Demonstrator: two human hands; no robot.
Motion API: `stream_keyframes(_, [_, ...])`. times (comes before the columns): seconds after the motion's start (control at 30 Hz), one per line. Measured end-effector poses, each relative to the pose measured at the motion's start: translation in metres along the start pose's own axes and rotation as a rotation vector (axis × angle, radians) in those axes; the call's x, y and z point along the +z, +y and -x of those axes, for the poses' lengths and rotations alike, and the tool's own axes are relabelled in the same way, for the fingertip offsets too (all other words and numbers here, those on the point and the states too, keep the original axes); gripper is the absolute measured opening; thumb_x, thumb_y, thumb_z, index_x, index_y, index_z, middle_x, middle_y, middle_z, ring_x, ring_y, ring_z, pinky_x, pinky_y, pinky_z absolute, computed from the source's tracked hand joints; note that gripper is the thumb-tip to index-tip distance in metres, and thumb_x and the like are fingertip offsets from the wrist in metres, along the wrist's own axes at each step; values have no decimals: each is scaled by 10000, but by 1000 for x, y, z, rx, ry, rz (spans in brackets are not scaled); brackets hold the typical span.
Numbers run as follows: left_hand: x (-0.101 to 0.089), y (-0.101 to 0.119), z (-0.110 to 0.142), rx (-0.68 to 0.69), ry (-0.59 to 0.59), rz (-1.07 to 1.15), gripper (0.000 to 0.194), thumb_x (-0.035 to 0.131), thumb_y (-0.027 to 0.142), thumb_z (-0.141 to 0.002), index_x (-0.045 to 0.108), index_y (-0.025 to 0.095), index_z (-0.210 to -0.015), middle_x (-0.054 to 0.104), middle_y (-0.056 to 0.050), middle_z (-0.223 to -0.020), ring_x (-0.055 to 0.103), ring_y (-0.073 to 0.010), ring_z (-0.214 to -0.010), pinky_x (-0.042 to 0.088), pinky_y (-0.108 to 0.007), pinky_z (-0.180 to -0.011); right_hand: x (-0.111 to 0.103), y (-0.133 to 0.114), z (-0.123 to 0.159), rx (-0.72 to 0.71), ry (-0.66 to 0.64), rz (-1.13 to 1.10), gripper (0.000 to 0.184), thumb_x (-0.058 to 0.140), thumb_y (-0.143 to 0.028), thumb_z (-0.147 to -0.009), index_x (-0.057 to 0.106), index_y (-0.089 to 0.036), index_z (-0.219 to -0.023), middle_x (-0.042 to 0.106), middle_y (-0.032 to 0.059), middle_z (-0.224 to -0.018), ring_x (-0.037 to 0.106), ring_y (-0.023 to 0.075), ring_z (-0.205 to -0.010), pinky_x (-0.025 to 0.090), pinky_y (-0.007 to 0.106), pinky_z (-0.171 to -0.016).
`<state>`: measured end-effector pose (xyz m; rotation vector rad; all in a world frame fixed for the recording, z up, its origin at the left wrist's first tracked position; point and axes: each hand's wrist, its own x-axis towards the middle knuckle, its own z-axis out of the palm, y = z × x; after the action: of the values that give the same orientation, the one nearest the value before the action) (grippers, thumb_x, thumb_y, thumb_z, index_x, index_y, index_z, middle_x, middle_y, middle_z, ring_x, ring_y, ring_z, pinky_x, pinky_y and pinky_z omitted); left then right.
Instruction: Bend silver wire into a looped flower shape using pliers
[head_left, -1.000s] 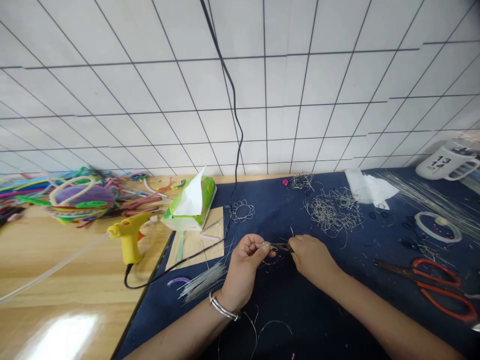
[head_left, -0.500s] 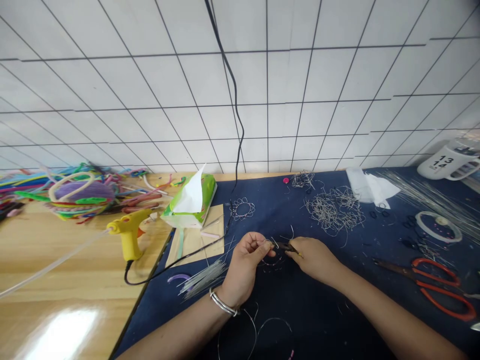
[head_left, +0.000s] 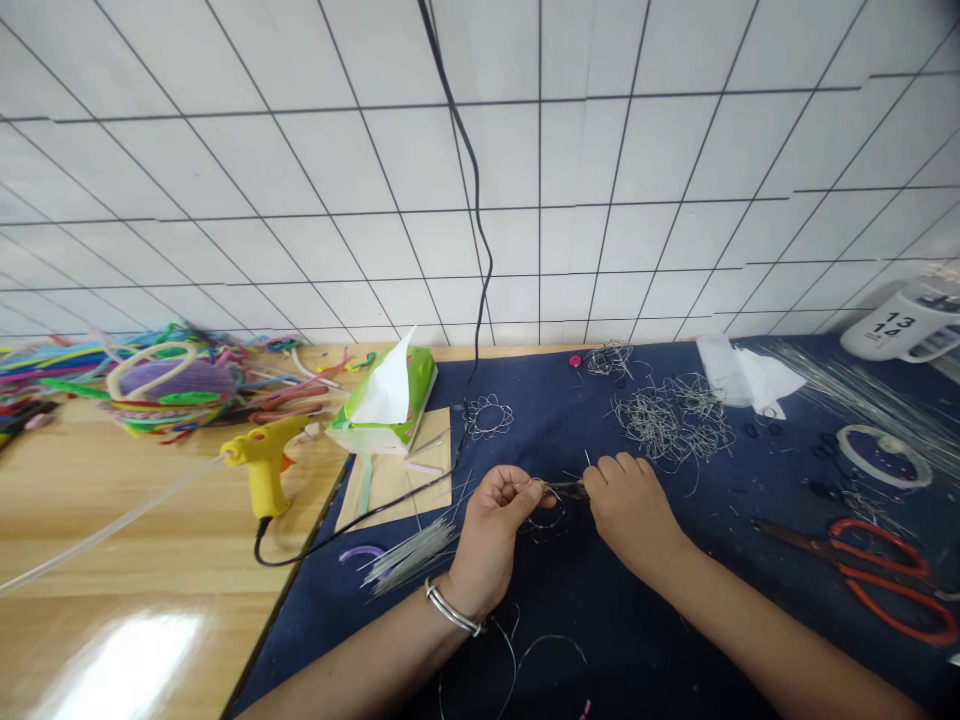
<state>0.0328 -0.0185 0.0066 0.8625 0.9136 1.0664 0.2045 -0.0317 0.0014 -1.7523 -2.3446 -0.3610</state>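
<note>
My left hand (head_left: 501,525), with a silver bangle on its wrist, pinches a small ring of thin wire (head_left: 551,522) between thumb and fingers. My right hand (head_left: 634,508) is closed around a pair of dark pliers (head_left: 566,490), whose handles are mostly hidden in the palm. The plier jaws meet the wire right at my left fingertips. A short wire end sticks up beside my right knuckles. Beyond my hands, a wire ring with looped petals (head_left: 489,417) lies flat on the dark blue cloth (head_left: 555,400).
Tangled wire (head_left: 675,415) lies behind my right hand, and red-handled scissors (head_left: 862,570) to the right. Cut wires (head_left: 412,555) sit left of my left hand. A yellow glue gun (head_left: 266,465), a tissue pack (head_left: 386,400) and a white mug (head_left: 896,325) stand farther out.
My right hand has rolled over, so its knuckles now face up and the pliers have turned with it. My left hand keeps its pinch on the wire ring. The view has shifted slightly.
</note>
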Motion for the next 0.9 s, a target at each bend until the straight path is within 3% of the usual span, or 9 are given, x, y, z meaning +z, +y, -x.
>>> stream_keyframes(0.9, [1,0,1,-13,29,39,109,582,212,-766,485,162,-765,612,-6,-691,573,-121,-690,394,-258,-720,16,-3,4,17,-13,-2,167,407,-65,-766,494,-174,-674,459,40,-645,354,160,-649,205,303,-602])
